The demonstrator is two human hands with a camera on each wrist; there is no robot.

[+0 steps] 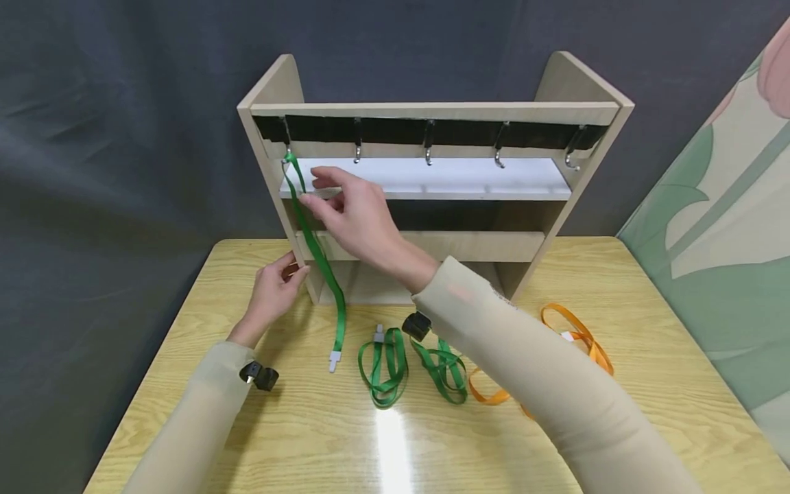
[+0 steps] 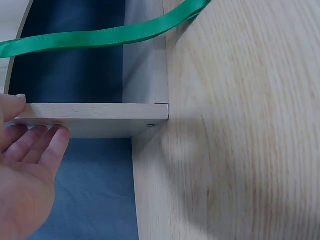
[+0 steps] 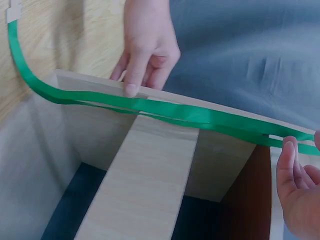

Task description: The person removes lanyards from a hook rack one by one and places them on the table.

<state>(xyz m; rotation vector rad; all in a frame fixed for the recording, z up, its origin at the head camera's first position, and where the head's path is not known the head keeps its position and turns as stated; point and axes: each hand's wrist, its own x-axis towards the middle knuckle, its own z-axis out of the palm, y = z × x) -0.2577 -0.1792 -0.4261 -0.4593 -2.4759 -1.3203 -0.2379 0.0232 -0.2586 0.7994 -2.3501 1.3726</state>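
A green lanyard hangs from the leftmost hook of a wooden shelf unit. Its pale clip dangles at the lower end, above the tabletop. Right beside the upper part of the strap is my right hand, thumb and index finger apart; the right wrist view has its fingertips against or very near the strap. Low on the unit, my left hand pinches the edge of the left side panel, thumb on one face and fingers on the other.
Four further hooks, such as the middle one, line the black strip. On the table lie two coiled green lanyards and orange lanyards, partly behind my right sleeve. A dark curtain stands behind.
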